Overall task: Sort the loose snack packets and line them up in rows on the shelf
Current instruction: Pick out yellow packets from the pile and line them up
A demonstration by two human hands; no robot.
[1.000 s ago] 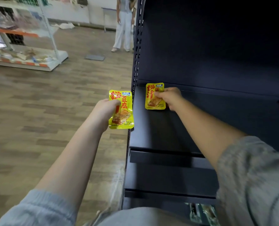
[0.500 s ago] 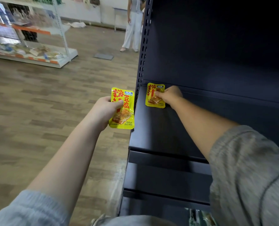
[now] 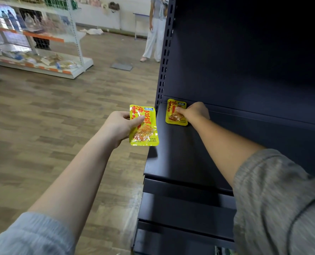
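Your right hand pinches a packet at the shelf's far-left corner; your left hand grips the second packet just left, long axis near-far.

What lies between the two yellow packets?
In the head view, only the dark shelf corner and upright; the left packet and the right packet are apart.

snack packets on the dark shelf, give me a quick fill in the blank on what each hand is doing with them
1. The right hand presses a yellow packet against the shelf's back ____ corner.
2. The left hand holds a second packet just off the shelf's ____ edge.
3. Both packets are ____ in colour.
4. The dark shelf carries ____ packet so far.

Missing words: left; left; yellow; one
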